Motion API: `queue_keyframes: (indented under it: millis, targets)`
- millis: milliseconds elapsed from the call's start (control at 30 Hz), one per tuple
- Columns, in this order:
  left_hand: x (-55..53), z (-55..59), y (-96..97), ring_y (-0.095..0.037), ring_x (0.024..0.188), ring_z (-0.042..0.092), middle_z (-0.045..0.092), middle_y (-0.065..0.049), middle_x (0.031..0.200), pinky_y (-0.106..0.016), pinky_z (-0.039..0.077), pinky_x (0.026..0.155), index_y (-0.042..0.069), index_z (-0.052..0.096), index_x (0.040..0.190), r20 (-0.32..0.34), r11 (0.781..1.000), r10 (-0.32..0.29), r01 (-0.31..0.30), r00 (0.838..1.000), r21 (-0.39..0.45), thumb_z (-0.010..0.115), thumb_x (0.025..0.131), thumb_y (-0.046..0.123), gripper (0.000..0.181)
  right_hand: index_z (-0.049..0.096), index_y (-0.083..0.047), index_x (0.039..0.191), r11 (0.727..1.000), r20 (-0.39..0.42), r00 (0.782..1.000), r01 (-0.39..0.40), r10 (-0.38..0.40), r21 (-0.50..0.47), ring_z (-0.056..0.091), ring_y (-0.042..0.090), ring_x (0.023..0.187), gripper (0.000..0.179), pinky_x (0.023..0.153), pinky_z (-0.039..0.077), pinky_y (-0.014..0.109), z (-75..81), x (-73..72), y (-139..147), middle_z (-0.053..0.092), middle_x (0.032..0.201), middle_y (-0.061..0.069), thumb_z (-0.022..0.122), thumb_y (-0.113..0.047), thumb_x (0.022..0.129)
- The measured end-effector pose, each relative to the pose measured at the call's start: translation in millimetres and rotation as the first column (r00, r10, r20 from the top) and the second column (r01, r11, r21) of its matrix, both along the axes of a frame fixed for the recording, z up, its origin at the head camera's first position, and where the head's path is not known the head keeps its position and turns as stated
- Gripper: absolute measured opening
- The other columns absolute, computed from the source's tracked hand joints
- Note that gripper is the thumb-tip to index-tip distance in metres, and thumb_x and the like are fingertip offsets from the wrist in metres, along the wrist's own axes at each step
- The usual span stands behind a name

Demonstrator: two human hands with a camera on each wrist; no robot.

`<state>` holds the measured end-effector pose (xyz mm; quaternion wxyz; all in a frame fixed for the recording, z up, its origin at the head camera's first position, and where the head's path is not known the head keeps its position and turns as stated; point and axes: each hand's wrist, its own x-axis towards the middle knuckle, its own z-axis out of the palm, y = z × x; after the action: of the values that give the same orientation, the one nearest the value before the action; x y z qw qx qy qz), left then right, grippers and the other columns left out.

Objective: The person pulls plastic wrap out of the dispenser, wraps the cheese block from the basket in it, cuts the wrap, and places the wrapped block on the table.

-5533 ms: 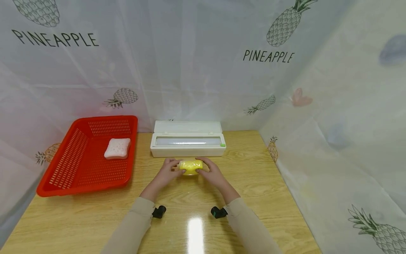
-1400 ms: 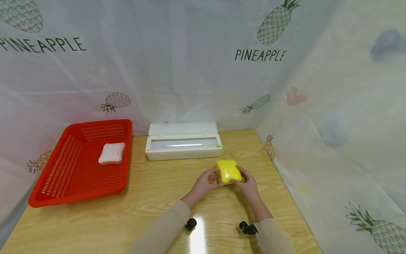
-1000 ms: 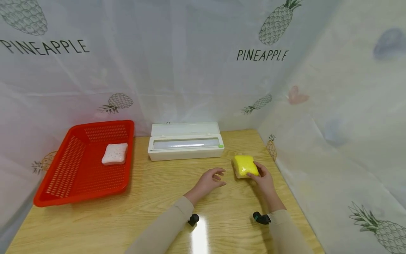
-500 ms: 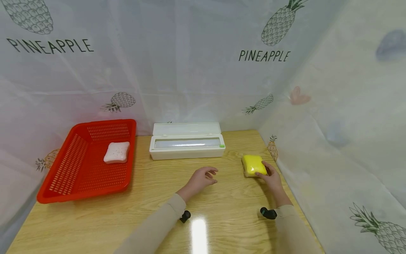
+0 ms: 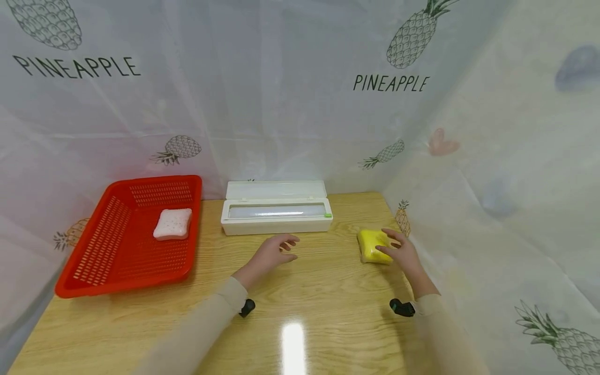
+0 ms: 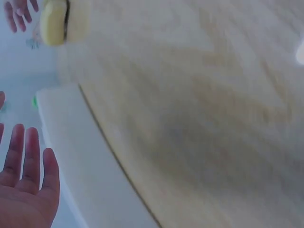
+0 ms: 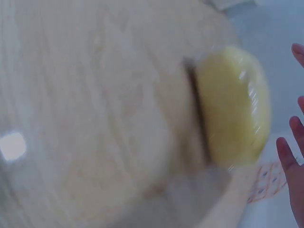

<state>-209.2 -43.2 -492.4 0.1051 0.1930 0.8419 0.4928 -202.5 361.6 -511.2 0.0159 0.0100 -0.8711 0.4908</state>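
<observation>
On the right of the table sits a yellow, rounded block wrapped in shiny clear film. My right hand is just over its right side, with thumb and fingers spread. In the right wrist view the fingers are apart from the wrapped block. Holding nothing, my left hand hovers in front of the white cling film dispenser, whose lid stands raised. The left wrist view shows the left fingers extended beside the dispenser.
A red plastic basket stands at the left with a pale pink, speckled square block inside. A green slider sits at the dispenser's right end. Printed curtains hang behind and to the right of the wooden table.
Both hands held the wrapped yellow block near the dispenser, then carried it right. The left hand let go and drew back left. The right hand has set the block down and released it.
</observation>
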Motion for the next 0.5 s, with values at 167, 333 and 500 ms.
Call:
queue_keyframes:
  millis: [167,333,500]
  targets:
    - [-8.7,20.2,-30.7,-0.026,0.103,0.058,0.062,-0.008,0.118,-0.043,0.047,0.090,0.011,0.063,0.127,-0.060,0.996,0.075,-0.077,0.995,-0.034,0.076,0.086,0.011,0.043,0.050,-0.007,0.140,0.994,-0.027,0.994,-0.108,0.107,-0.023,0.035,0.041,0.132,0.059,0.106,0.032,0.057,24.0,-11.7,-25,0.042,0.144,0.017,0.074,-0.024,0.089]
    - [-10.4,29.4,-56.1,-0.033,0.105,0.059,0.061,-0.012,0.121,-0.047,0.047,0.092,0.008,0.062,0.126,-0.105,0.994,0.099,-0.104,0.989,-0.040,0.075,0.086,0.009,0.042,0.054,-0.007,0.136,0.982,-0.055,0.982,-0.184,0.182,-0.037,0.038,0.039,0.129,0.051,0.108,0.029,0.058,38.5,-24.4,-52,0.046,0.140,0.016,0.073,-0.012,0.089]
    - [-12.5,34.9,-82.1,-0.035,0.104,0.059,0.061,-0.015,0.120,-0.048,0.047,0.093,0.002,0.061,0.125,-0.137,0.989,0.124,-0.134,0.983,-0.066,0.075,0.086,0.008,0.042,0.057,-0.008,0.134,0.971,-0.059,0.970,-0.239,0.238,-0.014,0.042,0.036,0.127,0.050,0.107,0.032,0.054,51.8,-36.7,-78,0.051,0.136,0.013,0.075,-0.011,0.087]
